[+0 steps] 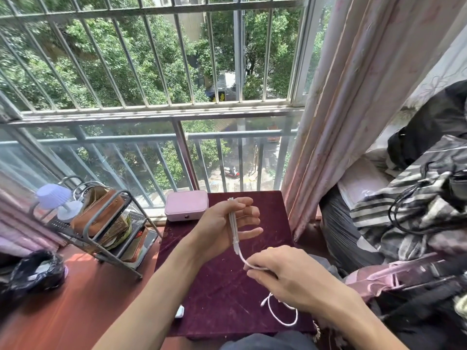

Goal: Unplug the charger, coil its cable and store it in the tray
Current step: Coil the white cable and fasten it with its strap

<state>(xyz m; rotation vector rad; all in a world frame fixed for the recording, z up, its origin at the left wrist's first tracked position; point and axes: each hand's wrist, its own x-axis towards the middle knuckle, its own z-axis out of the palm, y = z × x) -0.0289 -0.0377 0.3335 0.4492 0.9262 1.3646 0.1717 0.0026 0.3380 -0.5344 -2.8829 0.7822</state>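
A white charger cable (233, 229) is folded into a narrow bundle of several strands. My left hand (227, 223) holds that bundle upright above the table, fingers partly spread. From the bundle's lower end a strand runs to my right hand (285, 276), which pinches it. The cable's loose tail (283, 317) loops down onto the dark red tablecloth (214, 294) under my right hand. A small white charger plug (180, 312) lies on the cloth beside my left forearm, partly hidden. A pink box (186, 205) sits at the table's far edge.
A metal rack (106, 223) with a brown pouch, books and a small purple lamp (54, 197) stands at the left on the red sill. A black bag (30, 271) lies further left. Pink curtain (341, 122) and piled clothes with a black cord (404, 215) crowd the right.
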